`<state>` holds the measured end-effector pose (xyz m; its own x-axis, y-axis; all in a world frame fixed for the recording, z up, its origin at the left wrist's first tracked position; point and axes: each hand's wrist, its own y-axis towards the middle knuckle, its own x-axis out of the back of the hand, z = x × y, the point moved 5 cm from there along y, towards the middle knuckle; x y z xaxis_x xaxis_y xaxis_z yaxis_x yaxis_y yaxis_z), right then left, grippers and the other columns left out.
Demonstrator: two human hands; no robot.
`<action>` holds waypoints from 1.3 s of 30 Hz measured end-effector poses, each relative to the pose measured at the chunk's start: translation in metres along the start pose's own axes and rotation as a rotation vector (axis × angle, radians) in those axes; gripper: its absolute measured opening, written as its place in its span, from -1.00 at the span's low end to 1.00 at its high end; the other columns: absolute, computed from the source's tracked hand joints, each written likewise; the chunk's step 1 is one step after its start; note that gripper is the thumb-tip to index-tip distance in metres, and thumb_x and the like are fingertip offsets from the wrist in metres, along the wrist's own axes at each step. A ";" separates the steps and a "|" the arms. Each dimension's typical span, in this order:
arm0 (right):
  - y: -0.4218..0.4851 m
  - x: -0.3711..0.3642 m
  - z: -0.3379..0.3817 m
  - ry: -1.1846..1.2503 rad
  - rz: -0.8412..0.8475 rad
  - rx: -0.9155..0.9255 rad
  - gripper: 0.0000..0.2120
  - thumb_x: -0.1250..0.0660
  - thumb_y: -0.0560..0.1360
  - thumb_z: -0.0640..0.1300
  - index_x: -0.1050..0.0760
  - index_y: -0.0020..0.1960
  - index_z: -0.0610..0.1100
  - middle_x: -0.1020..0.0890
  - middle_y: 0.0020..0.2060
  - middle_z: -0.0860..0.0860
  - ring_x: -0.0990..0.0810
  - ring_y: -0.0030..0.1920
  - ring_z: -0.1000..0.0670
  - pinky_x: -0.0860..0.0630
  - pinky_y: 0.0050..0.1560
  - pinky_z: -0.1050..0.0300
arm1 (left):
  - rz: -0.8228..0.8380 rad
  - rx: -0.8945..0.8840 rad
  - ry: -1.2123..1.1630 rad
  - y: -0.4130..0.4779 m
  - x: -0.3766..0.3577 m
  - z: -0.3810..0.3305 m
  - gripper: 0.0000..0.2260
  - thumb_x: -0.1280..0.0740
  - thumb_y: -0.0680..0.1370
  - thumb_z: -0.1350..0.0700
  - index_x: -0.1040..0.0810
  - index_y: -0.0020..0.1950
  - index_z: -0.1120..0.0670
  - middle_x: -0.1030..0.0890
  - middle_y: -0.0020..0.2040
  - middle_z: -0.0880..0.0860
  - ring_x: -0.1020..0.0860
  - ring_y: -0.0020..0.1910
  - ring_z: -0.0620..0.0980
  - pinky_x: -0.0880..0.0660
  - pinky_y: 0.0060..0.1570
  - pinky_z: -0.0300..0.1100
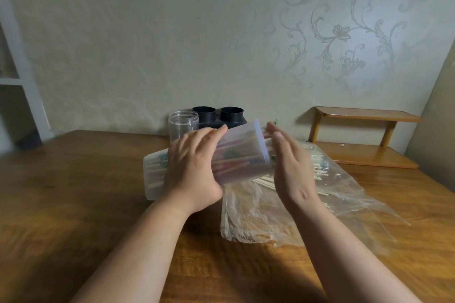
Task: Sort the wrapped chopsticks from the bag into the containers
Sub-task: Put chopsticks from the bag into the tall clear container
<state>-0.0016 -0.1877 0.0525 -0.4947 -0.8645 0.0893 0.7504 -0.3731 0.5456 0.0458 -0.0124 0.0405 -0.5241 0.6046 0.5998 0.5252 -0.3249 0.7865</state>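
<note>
The fingers (209, 134) of my left hand (194, 167) are curled round a cloudy plastic tub (248, 140), holding it tipped on its side just above the surface (73, 192), mouth turned to the right; my right hand (290, 162) stands flat and released at that mouth, fingers straight, grasping nothing. Whether the palm touches the rim I cannot tell, for the view is blurred there. Inside the tub lie wrapped chopsticks (236, 162) with red and blue on the wrappers; more (317, 167) lie in the clear bag (258, 216) spread under my right wrist.

I judge the sticks light and stiff, their wrappers slick, so a bundle will slide apart unless pinched around its middle; the bag is limp and gives no hold. The tub is smooth and thin-walled, best gripped around its body as now.

A second tub (154, 172) lies on its side behind my left hand, sticks with green print inside; a clear jar (183, 125) and a black holder (218, 115) with two cups stand by the wall (172, 32). The surface is brown wood; a small wooden shelf (364, 135) sits at the right, and the wall bears a pale scrolled pattern.
</note>
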 end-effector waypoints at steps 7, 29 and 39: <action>0.001 -0.002 0.002 -0.117 0.072 0.095 -0.51 -0.09 0.54 0.17 -0.52 0.36 0.05 -0.57 0.15 0.36 -0.49 0.16 0.39 -0.41 0.15 0.42 | 0.003 -0.001 -0.007 0.001 0.000 -0.001 -0.12 -0.51 0.18 0.09 -0.32 0.50 0.01 -0.43 0.34 0.03 -0.35 0.28 0.06 -0.28 0.25 0.04; 0.003 0.003 -0.027 -0.329 0.069 -0.035 -0.65 -0.23 0.61 -0.08 -0.48 0.39 -0.02 -0.56 0.29 0.08 -0.52 0.27 0.05 -0.43 0.25 0.12 | -0.360 0.681 -0.646 -0.008 0.012 0.056 0.07 -0.52 0.03 0.01 -0.19 0.50 -0.23 -0.31 0.40 -0.12 -0.33 0.41 0.00 -0.38 0.35 0.12; 0.011 -0.015 -0.034 -0.548 0.232 -0.069 -0.63 -0.27 0.59 -0.09 -0.47 0.39 -0.03 -0.57 0.29 0.04 -0.51 0.30 0.05 -0.42 0.26 0.14 | -0.488 0.829 -0.678 -0.016 0.013 0.079 0.06 -0.55 0.07 0.05 -0.18 0.52 -0.17 -0.31 0.39 -0.08 -0.35 0.39 0.02 -0.39 0.34 0.14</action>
<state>0.0289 -0.1903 0.0291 -0.4550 -0.6327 0.6266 0.8835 -0.2325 0.4068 0.0835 0.0576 0.0238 -0.4580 0.8785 -0.1357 0.7743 0.4693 0.4246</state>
